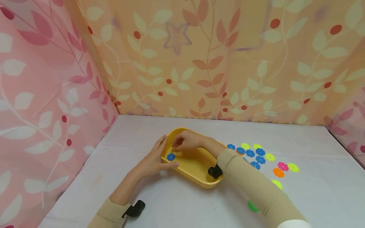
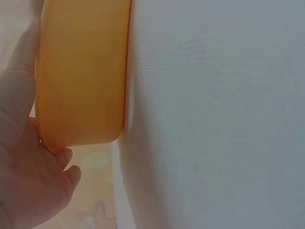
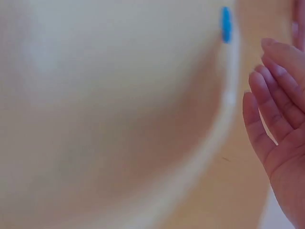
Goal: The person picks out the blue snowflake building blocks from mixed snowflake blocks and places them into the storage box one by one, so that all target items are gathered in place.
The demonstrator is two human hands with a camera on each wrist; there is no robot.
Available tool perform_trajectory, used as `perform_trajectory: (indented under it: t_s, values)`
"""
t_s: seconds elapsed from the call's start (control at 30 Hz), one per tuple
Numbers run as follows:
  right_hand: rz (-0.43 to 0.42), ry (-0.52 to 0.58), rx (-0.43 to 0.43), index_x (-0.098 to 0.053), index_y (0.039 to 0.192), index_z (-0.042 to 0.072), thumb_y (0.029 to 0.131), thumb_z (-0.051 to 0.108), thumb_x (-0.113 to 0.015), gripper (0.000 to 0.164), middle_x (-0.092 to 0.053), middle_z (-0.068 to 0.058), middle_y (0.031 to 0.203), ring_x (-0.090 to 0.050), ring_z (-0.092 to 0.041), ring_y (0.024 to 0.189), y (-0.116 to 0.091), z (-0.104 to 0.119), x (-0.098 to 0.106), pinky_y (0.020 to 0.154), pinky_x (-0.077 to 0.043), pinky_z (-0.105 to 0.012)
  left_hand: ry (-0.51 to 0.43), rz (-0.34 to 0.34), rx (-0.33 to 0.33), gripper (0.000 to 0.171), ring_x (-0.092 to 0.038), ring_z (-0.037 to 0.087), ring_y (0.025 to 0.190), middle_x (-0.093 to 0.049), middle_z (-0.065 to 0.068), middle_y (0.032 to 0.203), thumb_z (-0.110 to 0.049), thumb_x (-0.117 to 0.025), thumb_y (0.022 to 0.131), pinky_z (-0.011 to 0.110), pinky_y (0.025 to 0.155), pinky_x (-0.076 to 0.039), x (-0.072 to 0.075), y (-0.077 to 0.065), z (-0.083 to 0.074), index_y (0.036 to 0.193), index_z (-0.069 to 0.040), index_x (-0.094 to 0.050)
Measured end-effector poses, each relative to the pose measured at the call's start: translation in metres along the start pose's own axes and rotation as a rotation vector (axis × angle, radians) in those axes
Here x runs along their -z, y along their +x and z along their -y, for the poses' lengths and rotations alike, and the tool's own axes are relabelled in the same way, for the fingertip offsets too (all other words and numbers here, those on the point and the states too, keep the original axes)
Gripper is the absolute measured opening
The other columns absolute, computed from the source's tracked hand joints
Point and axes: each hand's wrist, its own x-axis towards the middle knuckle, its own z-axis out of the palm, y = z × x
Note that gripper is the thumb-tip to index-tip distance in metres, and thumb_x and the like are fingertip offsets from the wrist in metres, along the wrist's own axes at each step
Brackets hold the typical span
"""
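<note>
A yellow oblong plastic basin (image 1: 196, 161) sits on the white tabletop. My left hand (image 1: 155, 160) grips its left end, the thumb along the near rim and the fingers around the end; the left wrist view shows the fingertips curled at the basin (image 2: 83, 71) edge. One blue notched plastic disc (image 1: 171, 157) lies in the basin's left end, also visible as a blue disc (image 3: 226, 25) in the right wrist view. Over the basin's inside hangs my right hand (image 1: 188, 140), fingers loosely bent, near the disc. In the right wrist view nothing shows between the right hand's (image 3: 281, 109) fingers.
Several loose notched discs lie right of the basin, among them a blue disc (image 1: 260, 160), a yellow disc (image 1: 293, 167), a pink disc (image 1: 283, 166) and an orange disc (image 1: 278, 172). The right forearm covers part of them. A green piece (image 1: 252, 206) shows beside the right sleeve. Patterned cloth (image 1: 199, 63) stands behind.
</note>
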Motion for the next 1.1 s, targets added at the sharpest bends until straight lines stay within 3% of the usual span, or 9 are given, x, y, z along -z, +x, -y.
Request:
perform_trajectory:
  t_s: [0.13, 0.3, 0.47, 0.8, 0.97, 1.1]
  values:
    - [-0.048, -0.019, 0.028, -0.073, 0.105, 0.006, 0.088, 0.02, -0.075, 0.023, -0.07, 0.003, 0.097, -0.062, -0.007, 0.088, -0.012, 0.009, 0.023, 0.084, -0.05, -0.022, -0.012, 0.011, 0.007, 0.119, -0.01, 0.031, 0.147, 0.001, 0.005, 0.163, -0.061, -0.074, 0.077, 0.054, 0.113, -0.022, 0.0, 0.001, 0.0, 0.157, -0.009, -0.002]
    - [-0.11, 0.034, 0.026, -0.072, 0.108, 0.004, 0.088, 0.02, -0.074, 0.026, -0.07, -0.005, 0.102, -0.063, -0.011, 0.09, -0.035, 0.016, 0.046, 0.085, -0.052, -0.029, 0.005, 0.017, -0.001, 0.119, -0.007, 0.03, 0.148, 0.003, 0.006, 0.163, -0.061, -0.073, 0.078, 0.053, 0.114, -0.019, 0.0, 0.003, 0.002, 0.157, -0.009, -0.002]
    - [-0.21, 0.116, -0.029, -0.072, 0.11, 0.005, 0.088, 0.02, -0.074, 0.027, -0.07, -0.004, 0.103, -0.063, -0.015, 0.091, -0.07, 0.009, 0.057, 0.085, -0.054, -0.032, 0.031, 0.003, -0.021, 0.115, -0.006, 0.033, 0.148, 0.002, 0.006, 0.163, -0.059, -0.073, 0.078, 0.055, 0.114, -0.016, -0.001, 0.004, 0.002, 0.157, -0.008, -0.007]
    - [-0.423, 0.196, -0.289, -0.072, 0.11, 0.017, 0.088, 0.031, -0.074, 0.026, -0.069, 0.002, 0.102, -0.062, -0.018, 0.094, -0.155, -0.015, 0.054, 0.081, -0.055, -0.029, 0.044, -0.01, -0.066, 0.109, -0.013, 0.039, 0.145, 0.0, 0.009, 0.163, -0.054, -0.075, 0.08, 0.058, 0.111, -0.022, -0.002, 0.004, 0.004, 0.157, -0.007, -0.015]
    - [-0.433, 0.246, -0.383, -0.07, 0.114, 0.015, 0.09, 0.032, -0.071, 0.029, -0.068, -0.001, 0.106, -0.061, -0.022, 0.097, -0.191, -0.027, 0.048, 0.082, -0.055, -0.037, 0.053, -0.016, -0.063, 0.107, -0.019, 0.041, 0.143, -0.001, 0.01, 0.163, -0.054, -0.074, 0.08, 0.059, 0.109, -0.027, -0.003, 0.003, 0.006, 0.157, -0.007, -0.016]
    - [-0.412, 0.261, -0.452, -0.069, 0.117, 0.012, 0.091, 0.034, -0.07, 0.034, -0.068, -0.001, 0.104, -0.06, -0.023, 0.096, -0.216, -0.039, 0.039, 0.083, -0.054, -0.036, 0.051, -0.017, -0.058, 0.107, -0.02, 0.041, 0.143, -0.002, 0.009, 0.163, -0.055, -0.074, 0.08, 0.06, 0.108, -0.027, -0.004, 0.002, 0.005, 0.157, -0.008, -0.016]
